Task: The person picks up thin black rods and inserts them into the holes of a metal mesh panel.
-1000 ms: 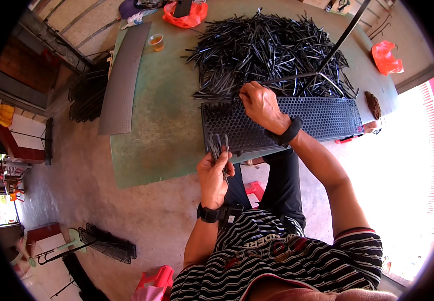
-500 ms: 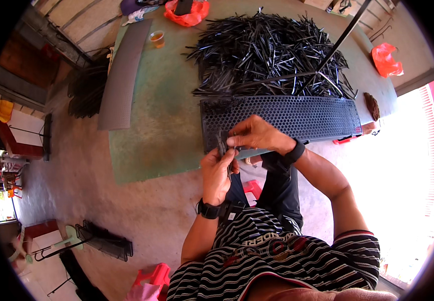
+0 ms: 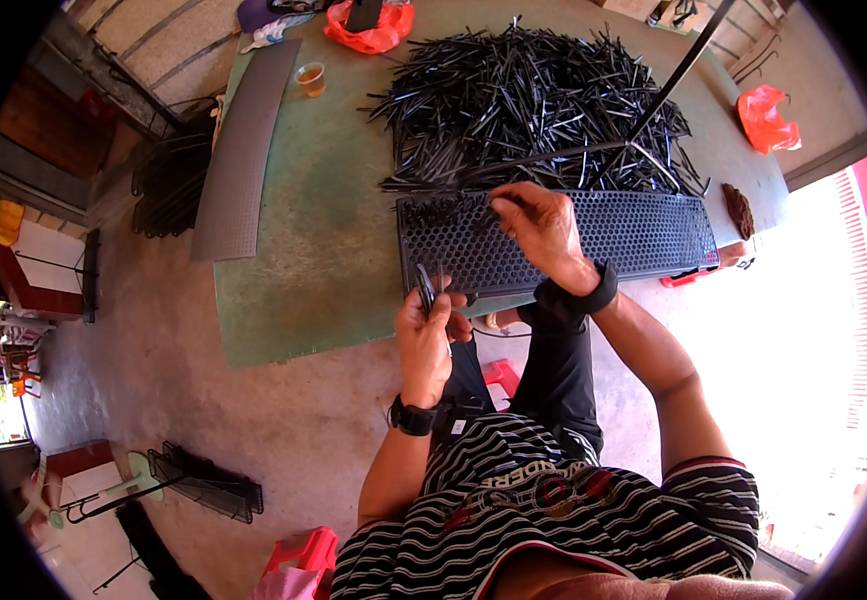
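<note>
My left hand (image 3: 425,335) is closed around a few thin dark strips (image 3: 425,285) that stick up past the thumb, near the table's front edge. Further forward, my right hand (image 3: 543,235) hovers over the left half of a black perforated panel (image 3: 633,235), fingertips pinched together. Something small and dark shows at those fingertips, too fine to make out. The panel is a long tray-like piece full of round holes, with dark bits at its far left corner. Directly behind it lies a big heap of glossy black strips (image 3: 533,110).
On the green table (image 3: 303,290) lie a long grey sheet (image 3: 243,160), a plastic cup of amber liquid (image 3: 310,80), red plastic bags (image 3: 768,118) and a brown bundle (image 3: 738,211). A dark pole (image 3: 688,70) crosses the heap. A red stool (image 3: 298,555) stands behind me at the left.
My right hand has moved away from the left hand, forward and to the right, over the panel. My left hand has shifted slightly left, still holding the strips.
</note>
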`<act>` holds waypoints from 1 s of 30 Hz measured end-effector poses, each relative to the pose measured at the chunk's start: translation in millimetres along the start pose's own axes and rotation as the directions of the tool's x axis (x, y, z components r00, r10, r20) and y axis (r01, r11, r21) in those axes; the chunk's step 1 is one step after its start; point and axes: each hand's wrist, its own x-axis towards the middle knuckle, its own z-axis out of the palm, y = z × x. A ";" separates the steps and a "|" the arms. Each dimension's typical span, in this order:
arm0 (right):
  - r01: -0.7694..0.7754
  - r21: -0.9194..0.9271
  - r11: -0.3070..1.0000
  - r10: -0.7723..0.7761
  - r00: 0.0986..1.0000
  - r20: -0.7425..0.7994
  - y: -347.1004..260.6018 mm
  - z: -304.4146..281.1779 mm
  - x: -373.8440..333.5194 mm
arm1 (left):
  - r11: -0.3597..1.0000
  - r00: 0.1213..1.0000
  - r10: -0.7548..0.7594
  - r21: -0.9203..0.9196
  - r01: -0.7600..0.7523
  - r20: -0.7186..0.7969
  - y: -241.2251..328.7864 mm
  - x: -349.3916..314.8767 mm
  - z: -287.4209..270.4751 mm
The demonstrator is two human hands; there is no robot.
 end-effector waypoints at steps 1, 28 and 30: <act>0.074 -0.049 0.996 -0.074 0.997 0.001 3.1 -0.9 4.9 | 1.000 0.999 -0.022 -0.012 0.022 -0.030 3.8 -1.6 2.7; 0.606 -0.367 0.705 -0.507 0.794 0.336 32.5 12.9 34.1 | 0.996 0.991 -0.090 0.008 0.091 -0.095 13.2 -10.1 8.4; 0.542 -0.345 0.766 -0.474 0.839 0.267 29.7 10.3 28.5 | 0.995 0.992 -0.096 0.012 0.097 -0.082 12.1 -10.2 8.7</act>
